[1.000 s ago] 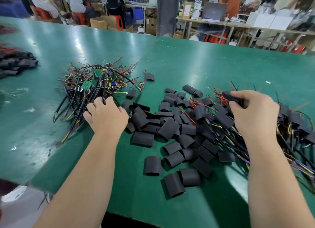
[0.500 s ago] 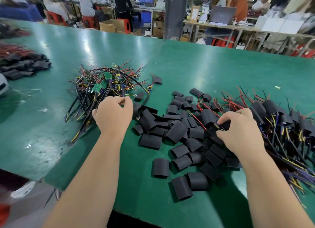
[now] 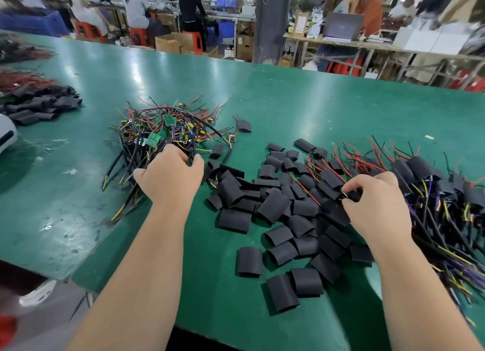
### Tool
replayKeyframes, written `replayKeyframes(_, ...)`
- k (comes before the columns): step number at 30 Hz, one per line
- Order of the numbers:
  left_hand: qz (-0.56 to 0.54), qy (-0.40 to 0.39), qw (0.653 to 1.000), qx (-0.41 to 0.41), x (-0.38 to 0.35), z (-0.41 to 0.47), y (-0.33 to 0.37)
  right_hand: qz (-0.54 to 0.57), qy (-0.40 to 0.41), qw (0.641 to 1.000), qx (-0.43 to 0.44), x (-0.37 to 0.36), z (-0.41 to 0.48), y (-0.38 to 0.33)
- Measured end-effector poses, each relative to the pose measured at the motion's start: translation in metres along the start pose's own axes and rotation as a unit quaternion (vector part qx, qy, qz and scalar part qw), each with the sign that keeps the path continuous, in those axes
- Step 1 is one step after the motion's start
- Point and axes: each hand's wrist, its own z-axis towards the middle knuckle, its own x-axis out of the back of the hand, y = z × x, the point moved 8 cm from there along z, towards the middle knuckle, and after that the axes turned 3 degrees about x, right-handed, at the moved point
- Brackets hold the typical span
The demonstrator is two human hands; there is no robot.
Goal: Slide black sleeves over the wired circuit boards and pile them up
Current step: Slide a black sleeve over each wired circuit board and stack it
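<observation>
Left hand (image 3: 170, 176) and right hand (image 3: 378, 206) both curled, forearms outstretched.

Grey pillar (image 3: 271, 22); red stools (image 3: 89, 30); seated workers (image 3: 136, 7).

- Wired circuit boards (image 3: 168, 133): a tangled heap of small green boards trailing red, black, yellow and purple wires, left of the bench's middle; the left hand (image 3: 170, 177) grips wires at its near side.
- Black sleeves (image 3: 275, 209): short flattened tubes strewn overlapping from mid-bench to the front edge; the right hand (image 3: 378, 203) pinches one.
- Sleeved boards (image 3: 433, 188): piled towards the right edge, wires sticking out.
</observation>
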Motion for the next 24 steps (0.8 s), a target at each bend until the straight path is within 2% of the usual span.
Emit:
replayKeyframes(5,0.136,-0.059,0.988,-0.047,-0.019,0.012,0.008,0.02,0.016,1.0,0.007,0.002,-0.002,-0.002)
replayKeyframes(8,0.147,-0.08,0.985,-0.049,-0.02,0.022,0.01,0.027,0.017,0.999,0.007,0.001,-0.002,-0.002)
replayKeyframes(10,0.136,-0.12,0.983,-0.027,-0.022,0.029,0.007,0.033,0.019,0.999,0.009,0.002,-0.003,-0.002)
replayKeyframes(13,0.077,-0.196,0.977,0.038,-0.025,0.038,-0.001,0.04,0.021,0.999,0.013,0.002,-0.003,-0.004)
replayKeyframes(16,0.002,-0.238,0.969,0.066,-0.021,0.045,-0.002,0.045,0.026,0.999,0.015,0.003,-0.003,-0.004)
replayKeyframes(17,-0.05,-0.265,0.959,0.086,-0.021,0.044,-0.003,0.047,0.026,0.998,0.014,0.003,-0.003,-0.005)
replayKeyframes(20,-0.208,-0.357,0.897,0.16,-0.015,0.039,-0.001,0.051,0.025,0.998,0.013,0.003,-0.003,-0.005)
replayKeyframes(24,-0.297,-0.41,0.846,0.169,0.009,0.034,0.005,0.057,0.028,0.998,0.02,0.004,-0.003,-0.006)
